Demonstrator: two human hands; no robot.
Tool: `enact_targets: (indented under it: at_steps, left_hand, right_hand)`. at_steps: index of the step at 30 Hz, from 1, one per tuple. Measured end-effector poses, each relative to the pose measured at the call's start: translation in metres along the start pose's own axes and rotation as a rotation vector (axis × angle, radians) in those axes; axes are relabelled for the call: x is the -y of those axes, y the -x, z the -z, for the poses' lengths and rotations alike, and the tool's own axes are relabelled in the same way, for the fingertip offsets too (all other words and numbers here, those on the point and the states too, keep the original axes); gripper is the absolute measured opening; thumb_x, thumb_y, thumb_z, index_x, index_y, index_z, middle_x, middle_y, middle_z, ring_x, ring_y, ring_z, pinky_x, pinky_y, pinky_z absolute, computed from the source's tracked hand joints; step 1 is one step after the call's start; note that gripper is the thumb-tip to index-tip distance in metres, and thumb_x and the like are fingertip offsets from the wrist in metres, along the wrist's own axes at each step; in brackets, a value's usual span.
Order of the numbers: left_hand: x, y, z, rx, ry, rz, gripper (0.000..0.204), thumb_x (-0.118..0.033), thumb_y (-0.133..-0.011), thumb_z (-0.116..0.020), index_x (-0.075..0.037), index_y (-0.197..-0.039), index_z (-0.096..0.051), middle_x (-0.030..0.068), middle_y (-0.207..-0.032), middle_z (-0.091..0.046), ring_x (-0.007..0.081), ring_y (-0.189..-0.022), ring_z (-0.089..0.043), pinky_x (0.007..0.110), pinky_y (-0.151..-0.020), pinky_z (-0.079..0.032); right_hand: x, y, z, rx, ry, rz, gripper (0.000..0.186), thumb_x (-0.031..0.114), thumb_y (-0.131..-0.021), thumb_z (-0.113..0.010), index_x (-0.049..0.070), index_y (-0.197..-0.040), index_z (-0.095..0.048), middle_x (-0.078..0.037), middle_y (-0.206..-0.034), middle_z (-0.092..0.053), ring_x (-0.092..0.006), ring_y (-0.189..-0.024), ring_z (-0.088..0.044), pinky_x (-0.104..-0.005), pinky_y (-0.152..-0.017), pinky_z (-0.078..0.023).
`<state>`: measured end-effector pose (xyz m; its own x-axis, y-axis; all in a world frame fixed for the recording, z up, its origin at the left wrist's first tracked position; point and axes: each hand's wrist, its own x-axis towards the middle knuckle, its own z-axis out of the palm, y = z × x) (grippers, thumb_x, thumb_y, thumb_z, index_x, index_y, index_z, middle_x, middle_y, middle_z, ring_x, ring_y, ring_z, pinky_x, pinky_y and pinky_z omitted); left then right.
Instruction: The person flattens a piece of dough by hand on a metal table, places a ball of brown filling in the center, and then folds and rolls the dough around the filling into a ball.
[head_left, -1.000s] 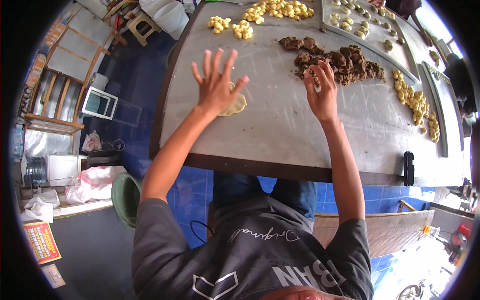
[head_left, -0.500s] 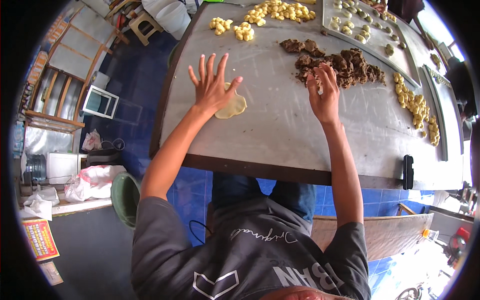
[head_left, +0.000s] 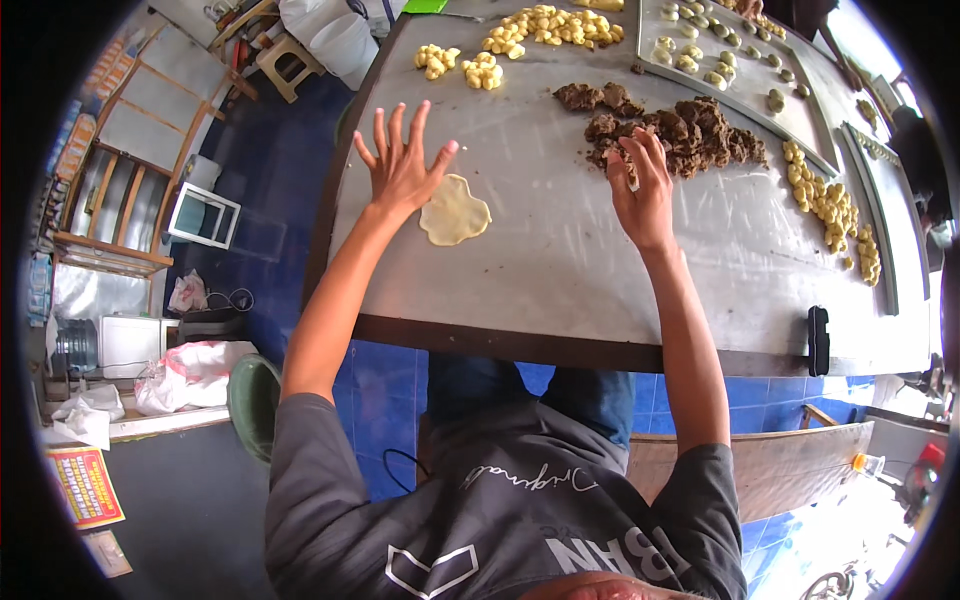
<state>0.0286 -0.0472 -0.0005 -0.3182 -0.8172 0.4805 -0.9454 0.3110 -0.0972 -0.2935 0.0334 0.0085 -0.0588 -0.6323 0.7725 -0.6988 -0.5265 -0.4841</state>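
Dough, pale yellow and pressed into a thin, flat disc with a wavy edge (head_left: pixel 455 210), lies on the scratched grey metal tabletop (head_left: pixel 500 280), to the right of the bare left hand (head_left: pixel 400 170). The left hand is palm down with fingers spread and grasps nothing; whether its palm touches the metal cannot be told. The bare right hand (head_left: pixel 643 185) is at the near edge of the dark brown, crumbly heap (head_left: pixel 705 125), thumb and fingers curled toward each other; how much material, if any, is pinched between them cannot be told. The step in hand appears to be taking a portion from the heap. For a good result, draw from the loose near edge, gather the crumbs with the fingertips and compact them lightly before lifting, since the material looks liable to break apart. Judge the portion against the disc; too large a lump may strain dough this thin. Keep the left hand clear of the disc's edge so that it does not fold or tear. Avoid scattering crumbs toward the cluster of small, rounded yellow dough pieces (head_left: pixel 825 205) at the right.
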Motion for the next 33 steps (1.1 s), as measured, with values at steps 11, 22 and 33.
enact_targets:
  at_steps: [11, 22, 33]
  left_hand:
    - [-0.012, -0.020, -0.004, -0.077, 0.063, -0.062, 0.076, -0.070, -0.091, -0.037, -0.024, -0.151, -0.027, 0.0164, -0.152, -0.026, 0.0412, -0.144, -0.011, 0.071, -0.107, -0.001]
    - [-0.021, -0.055, -0.019, -0.133, 0.062, -0.098, 0.075, -0.068, -0.092, -0.038, -0.024, -0.151, -0.025, 0.0156, -0.150, -0.028, 0.0400, -0.144, -0.014, 0.071, -0.108, -0.002]
    - [-0.051, -0.052, -0.022, -0.157, 0.112, -0.169, 0.065, -0.061, -0.095, -0.040, -0.023, -0.147, -0.033, 0.0143, -0.148, -0.030, 0.0388, -0.143, -0.015, 0.071, -0.106, -0.003]
  right_hand:
    - [0.000, 0.002, -0.001, 0.029, -0.002, -0.027, 0.025, 0.011, -0.087, -0.064, -0.003, -0.108, -0.061, -0.024, -0.115, -0.057, -0.0415, -0.113, -0.052, -0.0483, -0.102, -0.038]
    - [-0.004, 0.002, -0.002, 0.052, 0.006, -0.043, 0.027, 0.013, -0.088, -0.064, -0.003, -0.109, -0.061, -0.025, -0.119, -0.056, -0.0417, -0.116, -0.050, -0.0478, -0.103, -0.038]
    - [-0.005, 0.000, 0.001, 0.043, 0.017, -0.015, 0.027, 0.011, -0.087, -0.064, -0.004, -0.110, -0.061, -0.025, -0.118, -0.056, -0.0419, -0.115, -0.051, -0.0480, -0.105, -0.036]
